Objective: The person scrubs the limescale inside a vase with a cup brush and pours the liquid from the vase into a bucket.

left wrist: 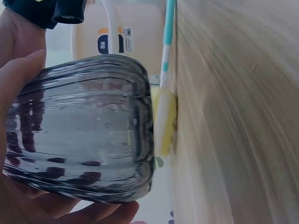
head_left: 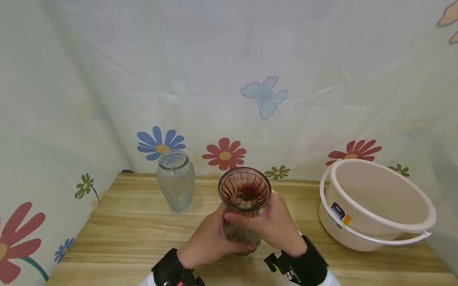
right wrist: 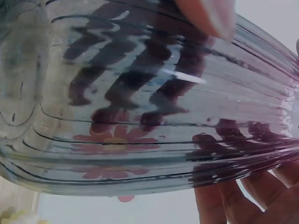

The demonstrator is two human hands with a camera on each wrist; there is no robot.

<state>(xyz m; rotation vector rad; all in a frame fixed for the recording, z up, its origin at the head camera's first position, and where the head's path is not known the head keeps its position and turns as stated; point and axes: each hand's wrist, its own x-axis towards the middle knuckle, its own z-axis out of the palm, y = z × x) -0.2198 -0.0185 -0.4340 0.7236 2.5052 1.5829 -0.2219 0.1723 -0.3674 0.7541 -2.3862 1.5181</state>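
Note:
Both hands grip a ribbed glass vase (head_left: 243, 222), purple-tinted at its rim and clear lower down. My left hand (head_left: 212, 240) wraps the lower left side, thumb across the front. Higher up on the right, my right hand (head_left: 277, 224) holds the vase with its thumb across the front. In the left wrist view the base of the vase (left wrist: 84, 126) hangs just above the table. Fingers (right wrist: 233, 200) show behind the glass in the right wrist view. A yellow-and-white sponge brush (left wrist: 163, 121) lies on the table beyond it, mostly hidden by the right hand in the head view.
A second, clear glass vase (head_left: 176, 182) stands upright at the back left of the wooden table (head_left: 118, 234). To the right is a cream bucket (head_left: 358, 214) with its white handle folded down. A flower-printed curtain (head_left: 214, 79) hangs along the back and sides.

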